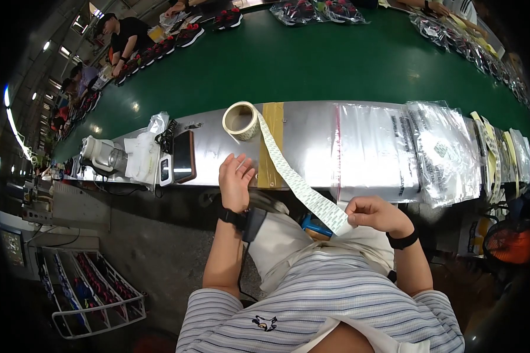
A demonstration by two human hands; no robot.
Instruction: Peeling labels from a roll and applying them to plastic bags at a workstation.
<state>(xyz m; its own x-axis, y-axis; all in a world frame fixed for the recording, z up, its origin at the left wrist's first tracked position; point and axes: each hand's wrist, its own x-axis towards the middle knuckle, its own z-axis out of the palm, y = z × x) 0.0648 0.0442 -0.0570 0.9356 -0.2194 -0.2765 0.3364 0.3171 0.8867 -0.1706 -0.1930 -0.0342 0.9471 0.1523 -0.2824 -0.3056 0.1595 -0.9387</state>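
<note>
Fingertips of the right hand are pinching the loose end of a printed label strip, thumb set against bent forefinger, at the near right of the label roll. Nearer the person than the roll, the left hand is hovering with its fingers loosely parted and curling; no clear grip is showing, and whether a thin sliver is touching them I cannot tell. As for progress, a long run of strip is lying off the roll, crossing the metal table and reaching past its edge over the lap, yet it is appearing joined to the wound part; no label is visibly coming away, so separating any is seemingly left undone. Thin, flexible and slightly twisting, the strip is showing small green print on a pale ground, while the roll is resting as a squat, cream-coloured ring around an open core. Just right of the roll, a band of glossy yellow-brown tape is crossing the brushed, shiny metal. Farther right of it, flat clear plastic bags are lying stacked beside a crinkled, glinting pile of bags. Beyond the roll, a smooth green conveyor belt is stretching away.
</note>
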